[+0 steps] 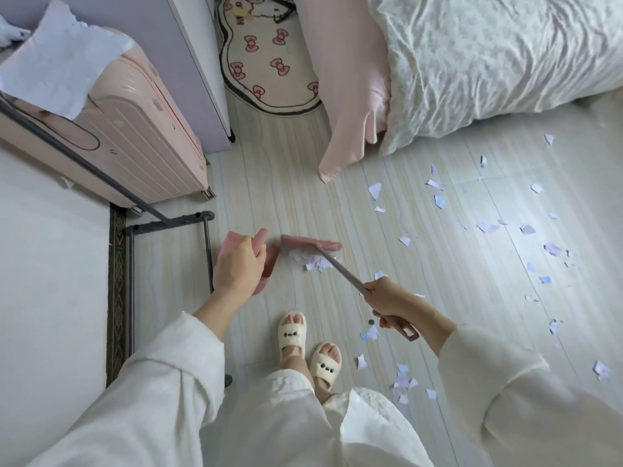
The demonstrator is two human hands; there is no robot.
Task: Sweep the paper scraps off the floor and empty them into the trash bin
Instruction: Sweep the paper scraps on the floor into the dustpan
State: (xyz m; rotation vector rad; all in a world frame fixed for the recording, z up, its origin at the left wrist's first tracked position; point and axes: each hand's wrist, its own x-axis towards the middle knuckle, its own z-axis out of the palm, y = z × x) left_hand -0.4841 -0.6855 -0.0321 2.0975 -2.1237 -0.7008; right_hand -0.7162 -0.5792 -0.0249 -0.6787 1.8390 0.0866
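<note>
My left hand [237, 266] grips the handle of a pink dustpan [268, 264], which rests tilted on the floor at centre left. My right hand [392, 303] holds the long handle of a pink broom; its head [312, 243] lies on the floor just right of the dustpan. A small heap of white paper scraps [312, 261] sits under the broom head, beside the dustpan's mouth. Several more scraps [488, 227] are scattered over the pale floor to the right and near my feet [404, 382]. No trash bin is in view.
A bed with a rumpled quilt [488, 62] and a pink sheet hanging down fills the top right. A pink suitcase [135, 129] and a dark metal rack [168, 220] stand on the left. A cat-shaped rug [269, 62] lies at the top. My slippered feet [306, 345] are below.
</note>
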